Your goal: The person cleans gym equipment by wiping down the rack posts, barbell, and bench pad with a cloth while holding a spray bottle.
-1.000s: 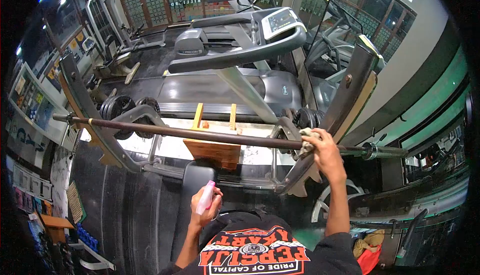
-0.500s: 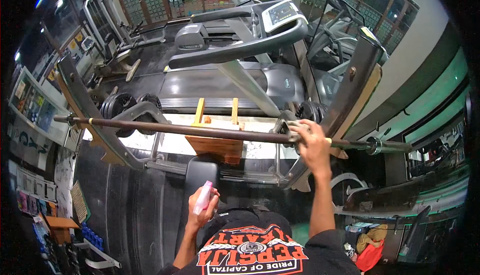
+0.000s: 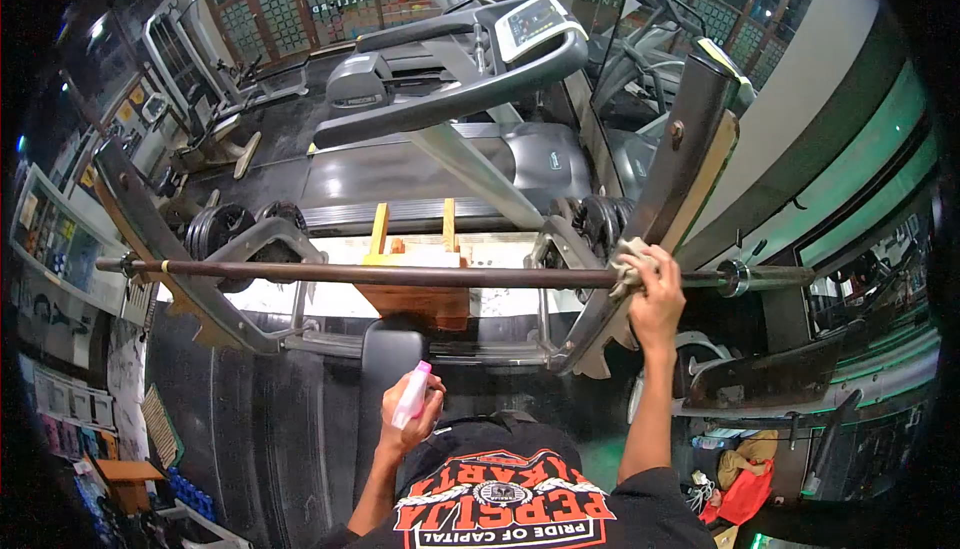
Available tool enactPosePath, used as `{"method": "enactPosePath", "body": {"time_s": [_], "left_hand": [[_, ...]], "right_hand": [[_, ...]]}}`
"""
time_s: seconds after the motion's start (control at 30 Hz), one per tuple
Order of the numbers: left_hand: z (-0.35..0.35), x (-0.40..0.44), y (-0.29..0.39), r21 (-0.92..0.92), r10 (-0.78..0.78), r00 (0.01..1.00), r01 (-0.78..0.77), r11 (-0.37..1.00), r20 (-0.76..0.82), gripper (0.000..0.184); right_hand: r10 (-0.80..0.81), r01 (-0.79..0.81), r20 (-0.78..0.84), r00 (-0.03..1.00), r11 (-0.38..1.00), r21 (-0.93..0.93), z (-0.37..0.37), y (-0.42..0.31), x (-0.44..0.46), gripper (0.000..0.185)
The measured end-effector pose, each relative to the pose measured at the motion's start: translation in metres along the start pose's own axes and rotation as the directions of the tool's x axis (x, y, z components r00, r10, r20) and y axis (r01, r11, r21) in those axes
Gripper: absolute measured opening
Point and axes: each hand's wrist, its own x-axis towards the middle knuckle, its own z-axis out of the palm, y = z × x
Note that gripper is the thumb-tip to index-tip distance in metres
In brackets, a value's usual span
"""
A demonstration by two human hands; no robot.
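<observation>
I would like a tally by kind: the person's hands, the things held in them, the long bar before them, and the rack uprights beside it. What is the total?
Hands: 2, the left hand and right hand
Bottle: 1
Cloth: 1
Bar: 1
Rack uprights: 2, left upright and right upright
Total: 7

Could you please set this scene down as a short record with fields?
Setting: gym, seen from the head camera
Left hand: gripping a pink-capped bottle
Right hand: holding a light-coloured cloth against the barbell
Barbell: spans both rack uprights; no plates visible on its ends
Below the barbell: padded black bench
Beyond the barbell: treadmill; weight plates near the uprights
Unclear: bottle's contents
</observation>
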Motion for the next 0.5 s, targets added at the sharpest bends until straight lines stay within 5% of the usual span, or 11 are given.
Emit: {"method": "enactPosePath", "body": {"time_s": [0.13, 0.3, 0.43, 0.5], "left_hand": [[0.005, 0.006, 0.001, 0.024, 0.046, 0.999, -0.046, 0.999, 0.022, 0.014], [0.012, 0.006, 0.007, -0.081, -0.084, 0.996, 0.083, 0.993, -0.006, 0.014], [0.017, 0.000, -0.007, -0.044, 0.014, 0.997, -0.017, 0.999, -0.072, 0.015], [0.016, -0.003, -0.011, -0.011, 0.033, 0.997, -0.034, 0.999, -0.072, 0.015]], "right_hand": [[-0.221, 0.215, 0.022, 0.975, 0.964, 0.158, 0.030, -0.044, 0.011, 0.041], [-0.382, 0.361, 0.016, 0.924, 0.887, 0.289, 0.082, -0.118, 0.013, 0.036], [-0.334, 0.267, 0.006, 0.942, 0.764, 0.587, 0.078, -0.138, 0.012, 0.045], [-0.243, 0.080, 0.065, 0.968, 0.543, 0.836, 0.071, -0.124, 0.005, 0.044]]}}
